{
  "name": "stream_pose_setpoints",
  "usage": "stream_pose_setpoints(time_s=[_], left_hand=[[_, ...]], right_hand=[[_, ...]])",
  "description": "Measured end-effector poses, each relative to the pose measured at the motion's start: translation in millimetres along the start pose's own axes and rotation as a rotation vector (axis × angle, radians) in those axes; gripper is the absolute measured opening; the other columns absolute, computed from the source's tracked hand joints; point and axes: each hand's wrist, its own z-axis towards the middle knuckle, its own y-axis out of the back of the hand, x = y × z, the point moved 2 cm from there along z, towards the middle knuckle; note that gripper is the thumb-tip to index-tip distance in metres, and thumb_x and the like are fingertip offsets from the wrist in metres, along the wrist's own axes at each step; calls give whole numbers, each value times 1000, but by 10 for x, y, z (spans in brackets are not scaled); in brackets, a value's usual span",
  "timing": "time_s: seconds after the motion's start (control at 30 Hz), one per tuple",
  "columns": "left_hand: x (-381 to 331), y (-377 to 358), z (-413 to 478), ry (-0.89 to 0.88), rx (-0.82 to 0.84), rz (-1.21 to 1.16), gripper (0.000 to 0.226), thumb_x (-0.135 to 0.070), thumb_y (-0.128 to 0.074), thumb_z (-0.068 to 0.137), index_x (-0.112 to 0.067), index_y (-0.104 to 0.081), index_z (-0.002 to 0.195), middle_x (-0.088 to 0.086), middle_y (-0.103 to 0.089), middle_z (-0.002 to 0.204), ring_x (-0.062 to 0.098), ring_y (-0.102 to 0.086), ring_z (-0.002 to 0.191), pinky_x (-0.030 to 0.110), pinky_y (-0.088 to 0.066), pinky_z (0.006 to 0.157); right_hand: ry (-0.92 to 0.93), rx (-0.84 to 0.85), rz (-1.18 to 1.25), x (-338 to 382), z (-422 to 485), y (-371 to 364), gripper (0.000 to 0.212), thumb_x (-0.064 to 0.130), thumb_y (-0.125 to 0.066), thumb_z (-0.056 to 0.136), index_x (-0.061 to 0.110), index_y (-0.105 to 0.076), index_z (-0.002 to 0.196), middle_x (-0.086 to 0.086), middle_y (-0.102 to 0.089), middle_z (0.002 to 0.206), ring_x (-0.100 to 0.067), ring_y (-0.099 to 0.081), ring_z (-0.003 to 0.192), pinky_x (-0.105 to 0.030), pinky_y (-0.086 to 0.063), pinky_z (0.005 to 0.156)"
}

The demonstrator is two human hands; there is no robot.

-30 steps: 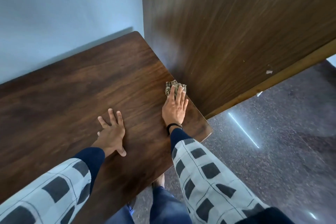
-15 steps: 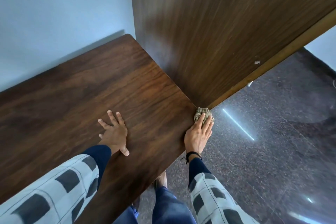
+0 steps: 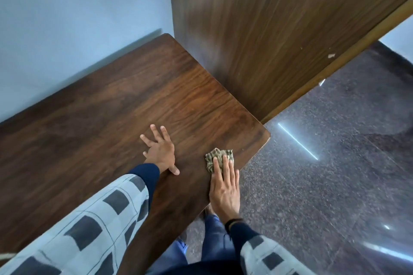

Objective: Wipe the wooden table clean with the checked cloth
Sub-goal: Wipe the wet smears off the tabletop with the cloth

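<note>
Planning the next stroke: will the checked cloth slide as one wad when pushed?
Probably it slides: the checked cloth lies bunched under the right hand's fingers. Being soft and crumpled, it may unfold or roll. The wooden table looks smooth.

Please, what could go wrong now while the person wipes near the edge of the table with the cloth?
1. The cloth lies close to the near edge of the table, by its corner; a stroke outward could push it off onto the floor.
2. Only the fingers of the right hand press the cloth flat, with no grip around it, so it may slip out.
3. The left hand rests flat on the table; that patch may go unwiped.
</note>
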Motion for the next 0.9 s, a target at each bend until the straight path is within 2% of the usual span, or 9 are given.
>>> stream_pose_setpoints(time_s=[0.07,0.13,0.27,0.43,0.57,0.73,0.9], left_hand=[[7,9,-15,-17,-3,9,161,-55,-90,54,-1,30,146,29,36,151,64,13,137,60,-36,106],[6,21,-19,-17,2,-2,160,-52,-91,55,-3,31,147,26,38,151,63,15,138,60,-35,107],[25,5,-57,-35,-10,-61,160,-44,-94,54,-8,29,149,21,40,152,60,19,138,63,-31,108],[86,-52,-91,-51,-47,-65,159,-45,-94,53,-10,24,152,20,35,155,58,16,140,63,-31,110],[104,-59,-134,-102,-54,-116,154,-39,-95,57,-12,22,153,17,36,155,57,19,140,66,-25,111],[116,-91,-143,-105,-57,-137,151,-38,-94,58,-14,19,155,13,36,156,53,21,142,67,-23,112],[147,-149,-183,-153,-88,-151,145,-36,-94,61,-13,14,156,12,30,159,49,19,144,67,-20,113]], right_hand=[[48,9,-13,-154,248,131,52,29,-31,105,26,-26,157,-2,-17,166,-21,-8,154,-52,-18,122],[8,0,-8,-360,653,270,51,30,-31,105,23,-29,156,-7,-22,164,-25,-13,153,-55,-20,121],[-128,12,23,-721,1355,491,53,30,-31,105,22,-26,157,-8,-16,165,-26,-9,154,-55,-13,122],[-100,-21,6,-499,942,311,54,27,-31,105,25,-22,158,-6,-13,166,-24,-5,154,-51,-8,124],[-1,-11,44,20,120,4,54,22,-36,105,26,-25,157,-5,-18,165,-24,-6,154,-51,-12,123],[197,20,123,515,-715,-237,59,15,-51,94,25,-40,152,-4,-31,161,-25,-26,149,-45,-20,122],[556,136,106,585,-1019,-320,59,21,-53,92,27,-42,150,-1,-31,161,-23,-28,148,-42,-19,123]])
